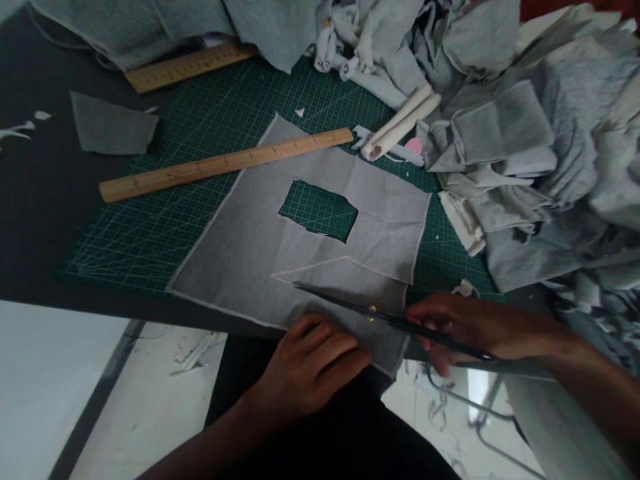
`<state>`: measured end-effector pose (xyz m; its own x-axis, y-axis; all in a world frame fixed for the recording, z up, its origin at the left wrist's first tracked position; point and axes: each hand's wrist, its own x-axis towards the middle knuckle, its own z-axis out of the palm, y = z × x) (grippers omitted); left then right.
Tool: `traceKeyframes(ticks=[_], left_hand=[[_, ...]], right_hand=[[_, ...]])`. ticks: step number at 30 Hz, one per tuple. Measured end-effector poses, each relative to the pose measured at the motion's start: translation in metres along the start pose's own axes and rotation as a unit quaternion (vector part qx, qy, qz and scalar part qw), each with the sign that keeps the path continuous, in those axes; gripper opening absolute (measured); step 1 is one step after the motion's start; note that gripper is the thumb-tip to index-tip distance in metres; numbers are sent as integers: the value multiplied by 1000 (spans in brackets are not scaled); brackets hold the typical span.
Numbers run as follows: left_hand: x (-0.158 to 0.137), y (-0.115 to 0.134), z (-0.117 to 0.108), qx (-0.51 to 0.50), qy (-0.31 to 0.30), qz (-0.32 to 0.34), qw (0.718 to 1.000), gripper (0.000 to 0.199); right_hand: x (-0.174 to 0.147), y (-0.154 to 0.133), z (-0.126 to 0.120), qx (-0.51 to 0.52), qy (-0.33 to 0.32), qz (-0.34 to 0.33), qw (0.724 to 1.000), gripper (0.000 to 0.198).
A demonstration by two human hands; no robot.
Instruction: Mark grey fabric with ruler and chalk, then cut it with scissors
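Desk (35, 247) supports grey cloth (230, 260); scissors (345, 303), clamped in the right grip (457, 320), point left over it, tip near a chalk line (310, 266); the left grip (317, 363) touches its near edge, hold unclear.

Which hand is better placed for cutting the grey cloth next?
Likely the right hand: it holds the scissors, whose tip lies near the pale line on the grey cloth. The left hand is at the cloth's near edge, with no tool visible.
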<state>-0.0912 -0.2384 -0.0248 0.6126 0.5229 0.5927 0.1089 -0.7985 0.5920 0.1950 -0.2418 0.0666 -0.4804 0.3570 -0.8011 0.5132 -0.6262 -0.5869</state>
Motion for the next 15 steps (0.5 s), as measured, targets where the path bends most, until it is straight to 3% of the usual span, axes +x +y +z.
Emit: traceKeyframes(ticks=[5, 11, 15], left_hand=[[3, 1, -3, 0, -20, -10, 1000, 25], [5, 2, -5, -8, -51, -28, 998, 24], [6, 1, -5, -18, -34, -36, 999, 22]], right_hand=[[2, -3, 0, -9, 0, -3, 1000, 86], [5, -1, 0, -14, 6, 62, 998, 32], [3, -8, 1, -42, 11, 77, 996, 23]])
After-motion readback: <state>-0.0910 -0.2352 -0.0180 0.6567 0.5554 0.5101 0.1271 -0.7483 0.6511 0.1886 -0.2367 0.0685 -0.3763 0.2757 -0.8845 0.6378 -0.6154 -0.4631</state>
